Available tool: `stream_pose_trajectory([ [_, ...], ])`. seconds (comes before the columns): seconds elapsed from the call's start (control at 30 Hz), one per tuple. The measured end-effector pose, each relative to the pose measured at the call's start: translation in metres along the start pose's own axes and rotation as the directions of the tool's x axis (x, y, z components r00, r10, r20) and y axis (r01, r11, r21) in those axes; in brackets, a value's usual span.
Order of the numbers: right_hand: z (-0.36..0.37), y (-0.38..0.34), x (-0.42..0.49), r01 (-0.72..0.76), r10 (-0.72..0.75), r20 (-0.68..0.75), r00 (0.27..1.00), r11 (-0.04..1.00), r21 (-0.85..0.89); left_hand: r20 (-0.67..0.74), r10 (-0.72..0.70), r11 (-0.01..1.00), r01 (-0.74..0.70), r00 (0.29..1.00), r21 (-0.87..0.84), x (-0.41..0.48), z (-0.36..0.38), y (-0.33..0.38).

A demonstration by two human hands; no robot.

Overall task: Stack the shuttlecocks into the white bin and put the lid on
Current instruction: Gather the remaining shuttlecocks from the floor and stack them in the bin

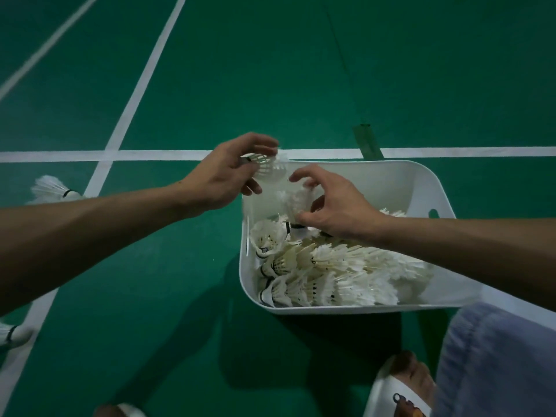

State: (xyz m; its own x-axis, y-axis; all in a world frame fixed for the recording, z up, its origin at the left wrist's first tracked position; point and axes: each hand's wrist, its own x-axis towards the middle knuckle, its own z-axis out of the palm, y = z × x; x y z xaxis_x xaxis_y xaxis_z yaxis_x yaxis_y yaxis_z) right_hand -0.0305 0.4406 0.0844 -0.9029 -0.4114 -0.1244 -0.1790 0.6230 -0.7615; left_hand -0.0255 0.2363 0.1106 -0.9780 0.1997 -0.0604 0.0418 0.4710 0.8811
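A white bin (400, 182) sits on the green court floor, its lower half filled with several stacked rows of white feather shuttlecocks (331, 272). My left hand (219, 179) holds one shuttlecock (267, 165) just over the bin's far left corner. Over the bin, my right hand (334, 206) curls its fingers round an upright shuttlecock (296, 209), cork end down. Two loose shuttlecocks lie on the floor, one shuttlecock (52, 189) at the left and another shuttlecock (12, 334) at the lower left edge. No lid is in view.
White court lines (141, 85) cross the green floor. A strip of green tape (367, 141) lies behind the bin. My foot in a white slipper (400, 386) and a grey-blue trouser leg (496, 365) are at the lower right.
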Motion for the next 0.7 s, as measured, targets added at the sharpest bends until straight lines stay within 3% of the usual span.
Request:
stream_pose_trajectory([
  [0.13, 0.008, 0.004, 0.001, -0.018, 0.014, -0.053, 0.999, 0.998, -0.06, -0.083, -0.026, 0.997, 0.02, 0.996, -0.072, -0.003, -0.009, -0.003],
  [0.27, 0.03, 0.001, -0.002, -0.015, 0.022, 0.06, 0.998, 0.992, -0.121, -0.104, -0.078, 0.99, 0.064, 0.992, -0.13, -0.006, -0.012, -0.005],
  [0.4, 0.046, 0.01, 0.002, 0.028, 0.013, 0.117, 0.993, 0.939, -0.344, -0.114, -0.139, 0.972, 0.113, 0.984, -0.204, -0.009, -0.007, -0.004],
  [0.5, 0.049, 0.016, 0.004, 0.054, 0.002, 0.143, 0.99, 0.921, -0.386, -0.1, -0.168, 0.957, 0.138, 0.981, -0.254, -0.012, -0.004, -0.004],
  [0.7, 0.043, 0.021, 0.001, 0.145, -0.077, 0.159, 0.984, 0.868, -0.474, -0.088, -0.185, 0.964, 0.163, 0.979, -0.21, -0.017, -0.002, -0.009],
])
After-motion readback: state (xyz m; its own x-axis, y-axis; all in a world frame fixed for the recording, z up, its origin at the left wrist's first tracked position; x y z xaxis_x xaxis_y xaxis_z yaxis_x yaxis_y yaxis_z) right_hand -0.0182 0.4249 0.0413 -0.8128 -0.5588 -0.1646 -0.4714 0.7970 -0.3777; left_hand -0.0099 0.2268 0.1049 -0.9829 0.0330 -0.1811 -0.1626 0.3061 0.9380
